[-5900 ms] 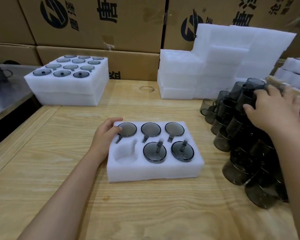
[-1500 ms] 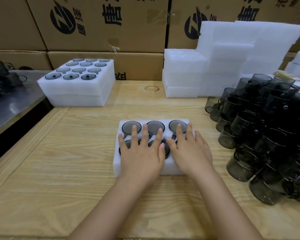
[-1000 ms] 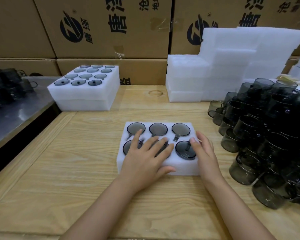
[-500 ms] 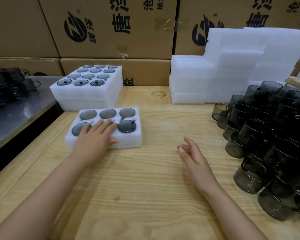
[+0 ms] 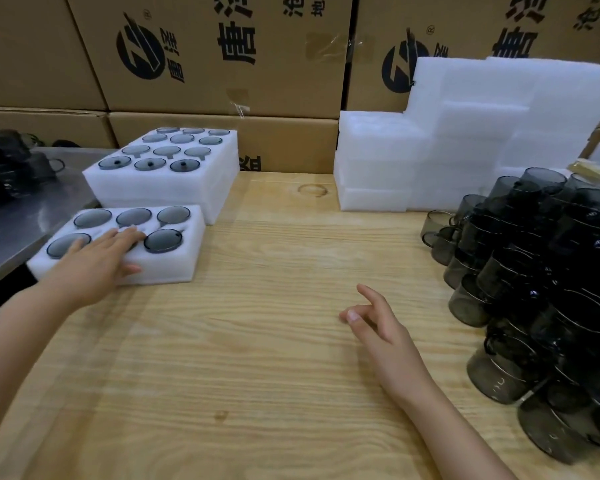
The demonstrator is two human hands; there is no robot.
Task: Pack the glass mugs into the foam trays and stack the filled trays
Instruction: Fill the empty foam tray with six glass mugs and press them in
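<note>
Tray (image 5: 168,270) — long axis left-right — under left hand (image 5: 94,261).

cardboard boxes (image 5: 222,53) behind wooden table (image 5: 257,358)

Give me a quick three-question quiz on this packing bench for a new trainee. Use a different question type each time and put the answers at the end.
1. True or false: the right hand is gripping something.
2. Multiple choice: the left hand rests on A) the filled foam tray, B) a cardboard box, C) the stack of empty foam.
3. Fill in: the loose glass mugs are piled on the table's ____ side.

Key: 1 false, it is empty; 2 A; 3 right.
</note>
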